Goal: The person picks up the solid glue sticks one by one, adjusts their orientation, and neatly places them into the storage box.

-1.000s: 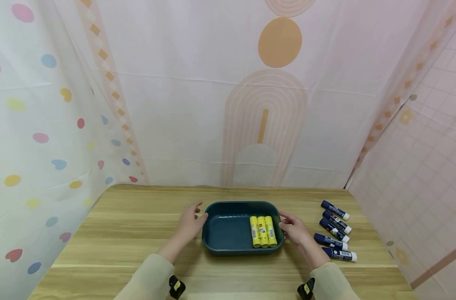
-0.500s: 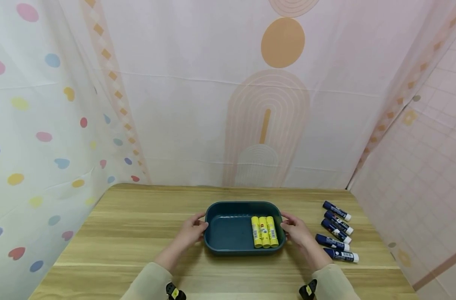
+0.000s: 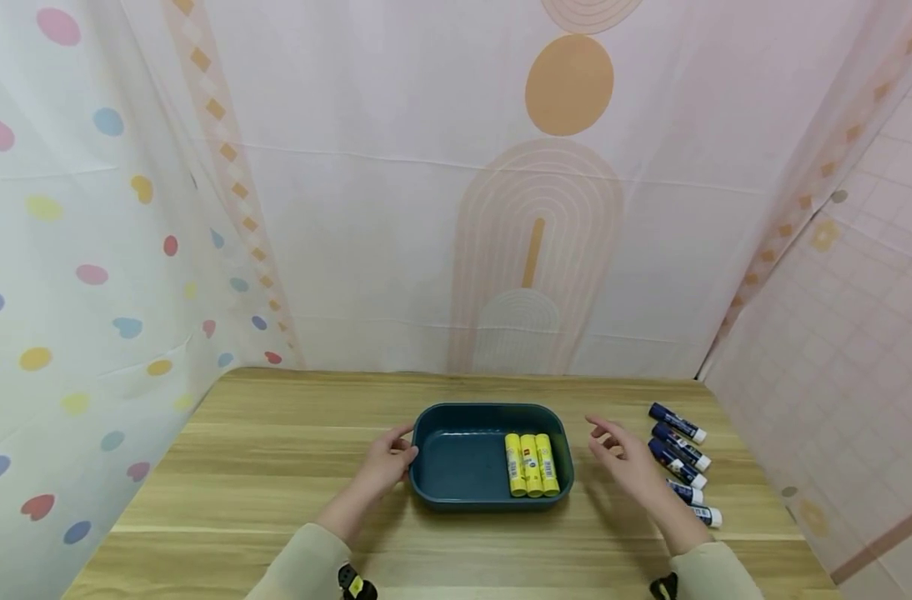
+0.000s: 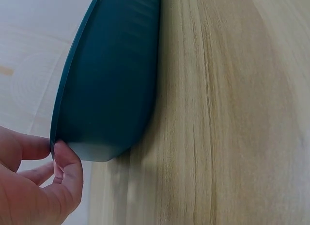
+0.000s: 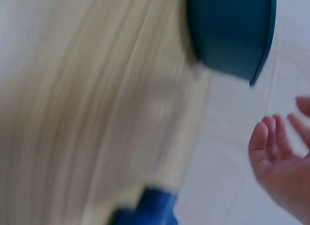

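A dark teal storage tray (image 3: 456,471) sits on the wooden table in the head view. Three yellow glue sticks (image 3: 532,465) lie side by side in its right part. My left hand (image 3: 387,464) pinches the tray's left end; in the left wrist view, thumb and fingers (image 4: 68,169) meet on the rim. To the right of the tray, my right hand (image 3: 630,467) is apart from it with relaxed fingers and holds nothing. Several dark blue glue sticks (image 3: 677,422) with white ends lie just beyond that hand. The forearm hides parts of the nearest ones.
The table (image 3: 298,442) ends at a printed curtain (image 3: 366,275) behind. A second curtain (image 3: 839,400) hangs along the right side, close to the blue glue sticks. Blurred blue ends (image 5: 150,205) show low in the right wrist view.
My left hand has closed onto the tray's left end. My right hand has left the tray's right end and moved right, toward the blue glue sticks.
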Action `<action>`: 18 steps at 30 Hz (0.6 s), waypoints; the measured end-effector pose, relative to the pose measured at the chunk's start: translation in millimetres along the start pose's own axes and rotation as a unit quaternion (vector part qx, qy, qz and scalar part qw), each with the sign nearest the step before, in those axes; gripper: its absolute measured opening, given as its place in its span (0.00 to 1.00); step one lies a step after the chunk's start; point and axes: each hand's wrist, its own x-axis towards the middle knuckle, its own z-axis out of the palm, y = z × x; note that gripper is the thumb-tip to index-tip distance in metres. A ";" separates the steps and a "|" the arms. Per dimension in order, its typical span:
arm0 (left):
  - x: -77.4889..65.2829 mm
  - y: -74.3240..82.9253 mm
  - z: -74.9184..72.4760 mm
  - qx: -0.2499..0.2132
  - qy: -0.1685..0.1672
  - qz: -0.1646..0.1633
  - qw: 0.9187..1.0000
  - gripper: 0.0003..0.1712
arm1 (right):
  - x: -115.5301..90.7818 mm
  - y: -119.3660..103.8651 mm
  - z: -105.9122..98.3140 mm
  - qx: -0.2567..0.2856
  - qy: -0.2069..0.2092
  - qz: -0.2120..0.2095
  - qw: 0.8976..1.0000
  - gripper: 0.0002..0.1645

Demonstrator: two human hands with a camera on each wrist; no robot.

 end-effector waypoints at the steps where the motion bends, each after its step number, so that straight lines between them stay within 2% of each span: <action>1: 0.2 0.0 0.1 0.000 0.000 0.000 1.000 0.25 | -3.5 2.1 -5.0 -0.034 0.006 -0.035 0.999 0.23; 3: 0.9 -0.2 0.2 0.001 0.000 -0.001 1.000 0.25 | -10.8 7.0 -15.5 -0.101 0.015 -0.099 0.990 0.25; 7: 1.3 -0.3 -0.5 0.008 -0.002 -0.001 1.000 0.25 | -25.6 19.5 -34.9 -0.208 0.021 -0.204 0.956 0.29; 10: 1.7 -0.5 -0.2 0.010 -0.004 -0.003 1.000 0.25 | -37.2 29.7 -49.1 -0.259 0.019 -0.254 0.932 0.31; 12: 1.8 -0.5 0.2 0.006 -0.005 -0.006 1.000 0.25 | -45.1 38.1 -57.6 -0.277 0.018 -0.269 0.922 0.32; 18: 1.1 0.0 -0.2 -0.002 -0.005 -0.006 1.000 0.25 | -66.4 64.4 -75.6 -0.301 -0.026 -0.250 0.920 0.28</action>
